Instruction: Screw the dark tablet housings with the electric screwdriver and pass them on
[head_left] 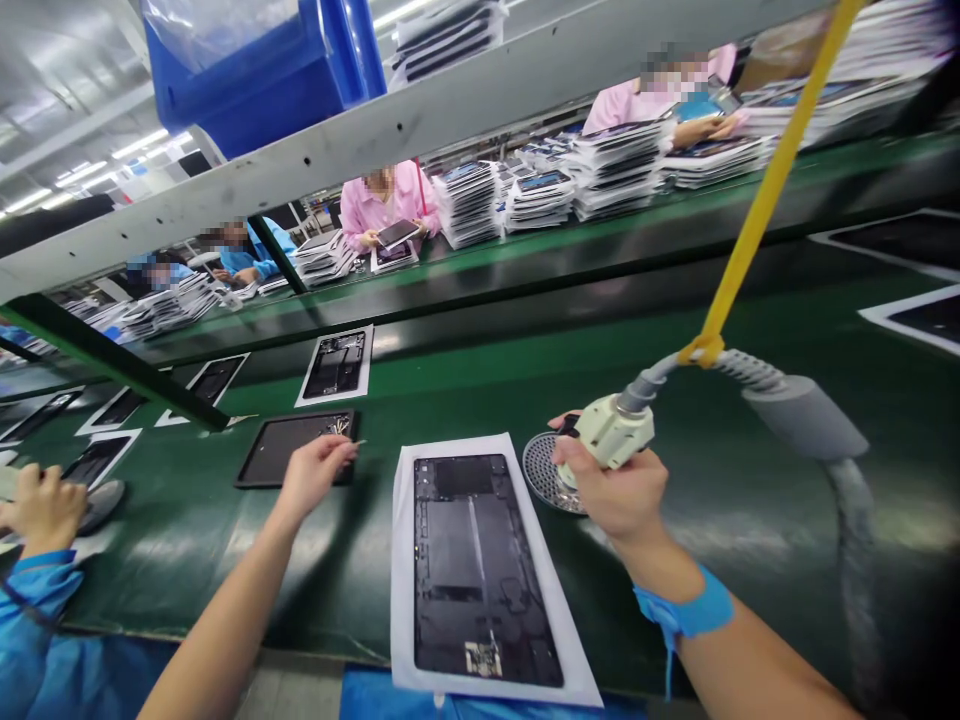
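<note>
My left hand pinches a small thin part between thumb and fingertips, over the right end of a shallow black tray. Several small metallic pieces lie in that tray, partly behind my fingers. My right hand is wrapped round a cream-coloured handheld tool with a grey cable. A round grey perforated disc shows beside and below the tool; whether it is joined to it I cannot tell. Between my hands a black tablet housing lies open-side up on a white sheet.
A yellow strap suspends the thick grey cable at right. More housings on white sheets lie along the green bench. A co-worker's hand is at far left. A metal shelf beam crosses above; people sit behind stacks.
</note>
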